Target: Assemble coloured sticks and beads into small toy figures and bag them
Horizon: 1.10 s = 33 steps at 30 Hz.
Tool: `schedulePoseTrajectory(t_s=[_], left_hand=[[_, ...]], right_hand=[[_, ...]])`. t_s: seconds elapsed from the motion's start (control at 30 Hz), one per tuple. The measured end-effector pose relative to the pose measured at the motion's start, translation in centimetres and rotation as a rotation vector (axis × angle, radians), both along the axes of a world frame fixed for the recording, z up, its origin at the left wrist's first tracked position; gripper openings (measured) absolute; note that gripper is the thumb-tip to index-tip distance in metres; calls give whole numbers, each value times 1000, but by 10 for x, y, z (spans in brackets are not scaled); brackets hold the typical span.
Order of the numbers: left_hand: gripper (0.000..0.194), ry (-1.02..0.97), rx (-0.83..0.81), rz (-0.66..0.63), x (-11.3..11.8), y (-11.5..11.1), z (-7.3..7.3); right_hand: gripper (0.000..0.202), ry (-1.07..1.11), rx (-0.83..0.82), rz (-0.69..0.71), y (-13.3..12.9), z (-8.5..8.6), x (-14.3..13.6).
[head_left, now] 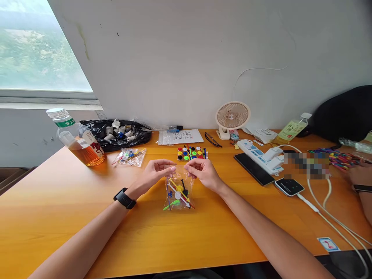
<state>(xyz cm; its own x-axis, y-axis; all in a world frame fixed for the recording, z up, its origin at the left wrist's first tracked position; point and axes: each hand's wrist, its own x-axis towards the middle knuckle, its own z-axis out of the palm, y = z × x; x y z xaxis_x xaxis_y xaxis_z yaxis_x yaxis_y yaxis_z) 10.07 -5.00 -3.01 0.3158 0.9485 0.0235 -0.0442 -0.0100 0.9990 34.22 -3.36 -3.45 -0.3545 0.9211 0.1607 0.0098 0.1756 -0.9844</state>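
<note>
A clear plastic bag [180, 176] hangs between my hands above the wooden table. Inside it are small plastic arrow-shaped pieces and discs in yellow, white, black, green, blue and red. My left hand [158, 172], with a black band on its wrist, pinches the bag's upper left edge between thumb and fingers. At the upper right edge, my right hand [203, 172] has the same sort of pinch. Just beyond the hands lie colored discs [186, 153] and arrows in neat rows. A second bag [130, 157] of similar pieces rests on the table to the left.
A large tea bottle [78, 139] and a black plastic bag [116, 133] stand at the back left. Behind are papers [186, 136], glasses [213, 140] and a fan [232, 118]. Rightward lie a phone [254, 169], a power strip [260, 155], cables, and another person's arm [362, 182].
</note>
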Motion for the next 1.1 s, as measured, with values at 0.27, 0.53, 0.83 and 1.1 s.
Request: schedulePoseTrajectory(t_s=[0.27, 0.53, 0.83, 1.1], left_hand=[[38, 9, -9, -15, 8, -6, 2], [35, -22, 47, -25, 10, -7, -2], [34, 54, 94, 25, -8, 7, 0], [35, -25, 38, 32, -17, 14, -13]], right_hand=[[40, -32, 64, 6, -5, 5, -2], [39, 24, -34, 28, -12, 0, -12], [38, 106, -83, -9, 9, -10, 5], [26, 174, -92, 14, 9, -6, 8]])
